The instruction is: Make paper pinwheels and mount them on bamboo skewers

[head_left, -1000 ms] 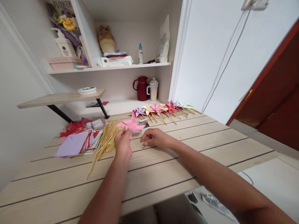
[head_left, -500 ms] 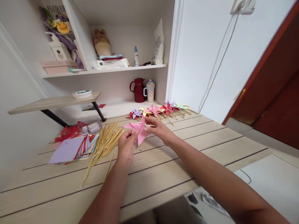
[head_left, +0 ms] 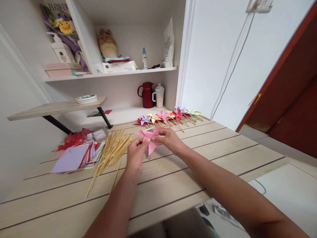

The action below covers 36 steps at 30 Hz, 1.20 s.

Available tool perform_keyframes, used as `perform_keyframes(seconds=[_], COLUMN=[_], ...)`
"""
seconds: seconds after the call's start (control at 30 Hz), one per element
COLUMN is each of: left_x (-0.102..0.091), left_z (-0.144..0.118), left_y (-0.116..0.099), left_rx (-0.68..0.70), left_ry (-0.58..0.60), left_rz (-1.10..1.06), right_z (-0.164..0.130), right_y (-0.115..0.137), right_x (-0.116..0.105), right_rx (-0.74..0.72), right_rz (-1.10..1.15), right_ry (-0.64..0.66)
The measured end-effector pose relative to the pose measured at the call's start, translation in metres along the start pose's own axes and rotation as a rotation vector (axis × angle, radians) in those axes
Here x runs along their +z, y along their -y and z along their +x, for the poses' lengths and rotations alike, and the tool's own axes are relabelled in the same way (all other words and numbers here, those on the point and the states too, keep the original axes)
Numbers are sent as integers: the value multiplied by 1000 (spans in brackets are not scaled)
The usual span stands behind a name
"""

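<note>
A pink paper pinwheel is held up over the tabletop between both hands. My left hand pinches it near the middle from the left, thumb in front. From the right, my right hand grips a blade with thumb and fingers closed on the paper. A small shiny metal piece lies on the table just below the pinwheel. Left of my left hand is a heap of thin wooden sticks, with one single stick lying apart near my left forearm.
Finished pinwheels on sticks lie in a row at the back of the slatted table. Coloured paper squares and a clear plastic box are at left, beside a small raised shelf. A red jug and cup stand behind.
The pinwheel and both hands have shifted slightly to the right. My right hand's fingers, earlier more spread around the blade, have closed in on the paper.
</note>
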<state>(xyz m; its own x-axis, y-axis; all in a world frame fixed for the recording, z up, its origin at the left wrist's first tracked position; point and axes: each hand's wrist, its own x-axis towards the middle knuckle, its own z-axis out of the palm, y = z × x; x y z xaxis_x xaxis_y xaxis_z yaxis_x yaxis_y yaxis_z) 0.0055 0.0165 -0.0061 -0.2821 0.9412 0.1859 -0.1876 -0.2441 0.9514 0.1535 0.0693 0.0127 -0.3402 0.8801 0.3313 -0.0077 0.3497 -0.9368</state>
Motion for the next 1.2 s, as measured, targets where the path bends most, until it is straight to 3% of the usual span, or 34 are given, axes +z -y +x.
perform_keyframes(seconds=[0.17,0.4,0.67,1.2], left_x=[4,-1,-5,-3], left_z=[-3,5,4,2], left_y=[-2,-2,-3,-9], left_rx=[-21,33,23,0], left_ry=[-21,-101,44,-25], left_rz=[-11,-5,96,120], right_z=[0,4,4,-1], right_y=[-4,-9,-9,1], right_x=[1,-1,-1,1], right_rx=[39,83,72,78], right_rz=[-51,115,155,95], right_ry=[-16,-55,-19,10])
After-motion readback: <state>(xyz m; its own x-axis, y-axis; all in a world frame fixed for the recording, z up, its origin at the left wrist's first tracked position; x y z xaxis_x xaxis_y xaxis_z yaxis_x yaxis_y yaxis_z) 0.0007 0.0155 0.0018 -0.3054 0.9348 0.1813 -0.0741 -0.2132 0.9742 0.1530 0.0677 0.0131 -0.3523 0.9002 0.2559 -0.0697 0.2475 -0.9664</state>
